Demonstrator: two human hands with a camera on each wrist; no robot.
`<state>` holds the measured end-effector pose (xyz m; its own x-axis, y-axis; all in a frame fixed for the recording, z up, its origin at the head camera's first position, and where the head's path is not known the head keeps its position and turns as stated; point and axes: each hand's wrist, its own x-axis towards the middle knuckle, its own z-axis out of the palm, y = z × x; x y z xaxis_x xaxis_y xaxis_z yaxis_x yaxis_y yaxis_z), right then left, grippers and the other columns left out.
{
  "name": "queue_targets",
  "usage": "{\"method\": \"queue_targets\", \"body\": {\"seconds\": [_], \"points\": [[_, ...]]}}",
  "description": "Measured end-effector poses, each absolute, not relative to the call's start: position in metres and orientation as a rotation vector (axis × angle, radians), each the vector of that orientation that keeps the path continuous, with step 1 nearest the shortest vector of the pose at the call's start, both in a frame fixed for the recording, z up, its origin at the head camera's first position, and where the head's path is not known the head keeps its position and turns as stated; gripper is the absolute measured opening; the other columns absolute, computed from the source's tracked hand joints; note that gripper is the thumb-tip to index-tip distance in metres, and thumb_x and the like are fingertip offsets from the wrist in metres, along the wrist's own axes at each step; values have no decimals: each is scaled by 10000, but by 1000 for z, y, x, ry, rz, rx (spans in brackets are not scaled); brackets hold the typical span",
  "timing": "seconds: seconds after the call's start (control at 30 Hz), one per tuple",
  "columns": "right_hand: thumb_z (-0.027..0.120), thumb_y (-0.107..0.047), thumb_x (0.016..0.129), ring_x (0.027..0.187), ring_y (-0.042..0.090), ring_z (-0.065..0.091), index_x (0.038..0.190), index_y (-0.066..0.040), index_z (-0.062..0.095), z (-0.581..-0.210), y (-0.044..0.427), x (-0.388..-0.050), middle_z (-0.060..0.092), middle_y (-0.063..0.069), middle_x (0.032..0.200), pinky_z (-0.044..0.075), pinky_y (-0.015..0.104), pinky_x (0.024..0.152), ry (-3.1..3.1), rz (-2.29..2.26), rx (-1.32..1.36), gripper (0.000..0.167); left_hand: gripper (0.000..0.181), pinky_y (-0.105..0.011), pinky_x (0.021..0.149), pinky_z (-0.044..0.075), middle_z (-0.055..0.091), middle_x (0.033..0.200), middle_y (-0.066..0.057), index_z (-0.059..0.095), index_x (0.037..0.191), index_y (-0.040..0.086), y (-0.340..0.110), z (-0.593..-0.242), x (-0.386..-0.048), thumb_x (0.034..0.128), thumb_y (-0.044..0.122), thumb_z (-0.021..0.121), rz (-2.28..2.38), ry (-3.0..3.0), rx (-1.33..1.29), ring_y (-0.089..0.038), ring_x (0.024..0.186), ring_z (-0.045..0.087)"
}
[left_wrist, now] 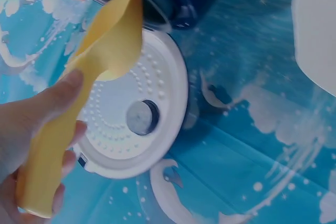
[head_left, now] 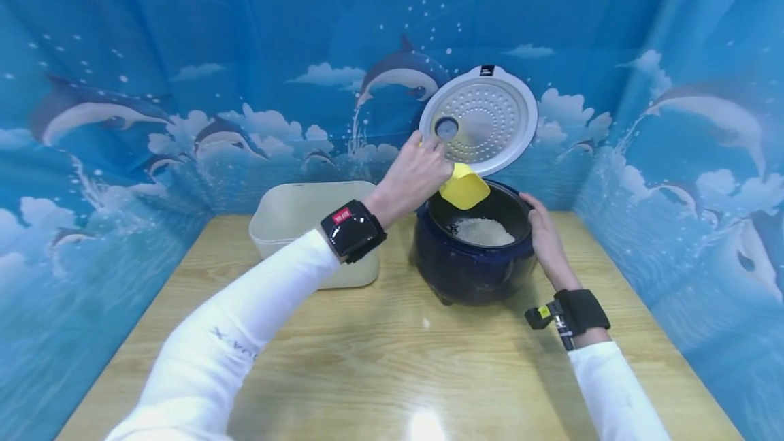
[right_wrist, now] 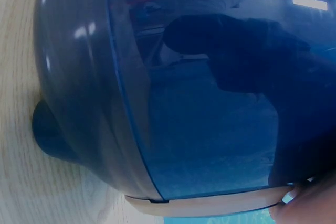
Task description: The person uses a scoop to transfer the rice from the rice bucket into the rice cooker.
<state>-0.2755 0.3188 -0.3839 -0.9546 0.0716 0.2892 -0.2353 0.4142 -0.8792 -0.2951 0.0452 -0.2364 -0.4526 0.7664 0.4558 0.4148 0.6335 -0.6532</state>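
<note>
My left hand (head_left: 416, 177) grips a yellow scoop (head_left: 464, 188) by its handle, above the mouth of a dark blue rice cooker (head_left: 474, 274). In the left wrist view, the thumb lies along the scoop's handle (left_wrist: 50, 156) and the fingers curl behind it. White rice (head_left: 484, 231) lies in the cooker's dark inner pot. The cooker's lid (head_left: 484, 114) stands raised at the back. With its fingers fairly straight, my right hand (head_left: 545, 233) rests on the cooker's right rim. Only a blurred part of that hand (right_wrist: 307, 203) shows in the right wrist view, beside the cooker's glossy side (right_wrist: 210, 129).
A cream plastic bin (head_left: 294, 206) stands left of the cooker, partly behind my left forearm. Both are on a wooden table (head_left: 392, 359). A small white speck (head_left: 426, 323) lies on the tabletop. Blue dolphin-printed curtains (head_left: 275, 33) enclose the back and sides.
</note>
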Motion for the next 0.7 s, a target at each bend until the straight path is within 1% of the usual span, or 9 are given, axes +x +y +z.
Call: {"method": "queue_targets", "body": {"seconds": [0.07,0.13,0.2,0.3,0.33,0.4,0.57,0.63,0.7], "points": [[181,-216,1126,1535,400,81,1610,-65,221,-384,320,-275,123,185,1679,84,586,1208,-2394,1554,142,508,220,-299,791,454,732,1185,-86,771,1179,166,39,-237,-297,1016,134,626,546,-2098,-920,-222,1007,633],[175,-211,1125,1534,407,77,1612,-66,215,-385,322,-276,119,190,1679,83,595,1204,-2397,1552,139,509,222,-302,768,455,738,1164,-71,768,1182,175,33,-238,-300,995,250,673,438,-2168,-921,-222,976,635],[178,-207,1125,1535,405,75,1614,-73,214,-384,323,-276,114,188,1680,82,598,1204,-2400,1555,128,508,306,-298,698,454,756,1049,-55,769,1171,177,24,-240,-304,954,384,706,276,-2285,-917,-214,876,631],[178,-201,1121,1534,409,78,1613,-70,216,-384,323,-277,114,193,1679,83,593,1206,-2401,1561,120,510,436,-288,580,431,736,883,-13,776,1132,186,11,-244,-309,908,549,684,25,-2452,-901,-188,720,587],[180,-197,1120,1534,409,84,1611,-66,222,-383,322,-277,120,197,1677,85,587,1208,-2400,1558,116,510,438,-286,546,415,717,838,2,778,1111,189,6,-246,-311,913,565,669,-51,-2499,-900,-179,675,569],[180,-189,1118,1531,413,95,1604,-49,232,-383,321,-278,133,212,1671,89,579,1210,-2397,1546,118,509,435,-280,523,382,672,786,15,775,1055,187,-3,-250,-314,924,582,649,-187,-2593,-894,-168,634,539],[184,-172,1117,1524,430,111,1589,-7,248,-382,318,-277,152,245,1657,97,577,1209,-2379,1532,144,504,427,-276,568,318,558,715,-1,717,894,164,-25,-258,-318,948,578,626,-460,-2716,-849,-173,611,486],[185,-170,1117,1522,433,114,1587,-4,249,-382,317,-277,154,245,1657,98,578,1208,-2376,1532,151,503,427,-281,594,331,561,720,-3,724,911,163,-35,-260,-318,946,579,630,-529,-2726,-819,-181,628,491],[183,-178,1119,1523,430,111,1589,-9,247,-382,318,-277,150,238,1660,97,577,1208,-2378,1531,156,504,429,-296,620,348,585,744,-10,745,970,162,-46,-260,-318,944,576,634,-584,-2730,-788,-195,651,503]]}}
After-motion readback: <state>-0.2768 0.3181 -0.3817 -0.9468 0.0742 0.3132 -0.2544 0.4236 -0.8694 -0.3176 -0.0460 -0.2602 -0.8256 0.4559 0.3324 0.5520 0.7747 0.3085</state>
